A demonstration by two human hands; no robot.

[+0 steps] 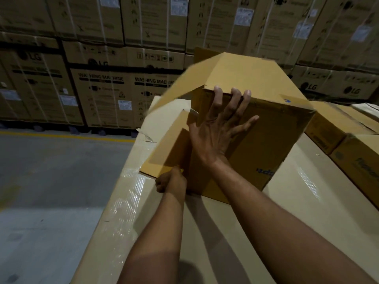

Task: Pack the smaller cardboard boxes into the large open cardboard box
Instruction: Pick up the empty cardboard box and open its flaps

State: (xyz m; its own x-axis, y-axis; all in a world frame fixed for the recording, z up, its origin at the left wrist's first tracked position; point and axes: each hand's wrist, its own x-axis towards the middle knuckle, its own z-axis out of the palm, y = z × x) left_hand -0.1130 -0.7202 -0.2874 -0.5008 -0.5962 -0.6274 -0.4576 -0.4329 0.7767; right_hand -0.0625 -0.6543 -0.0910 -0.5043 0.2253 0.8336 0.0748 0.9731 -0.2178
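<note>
The large cardboard box (266,140) stands tilted on a plastic-wrapped carton top (297,201), its flaps swung open toward the left and blurred. My right hand (219,130) lies spread flat against the box's near face, fingertips reaching its upper edge. Lower down, my left hand (171,181) is curled at the box's bottom left corner and grips the lower edge of the side flap (166,148). At the right edge lie two smaller cardboard boxes (328,132), (361,162), side by side and apart from both hands. The inside of the large box is hidden.
Tall stacks of strapped washing-machine cartons (114,95) form a wall behind. A grey concrete floor (51,181) with a yellow line drops away past the left edge of the wrapped carton.
</note>
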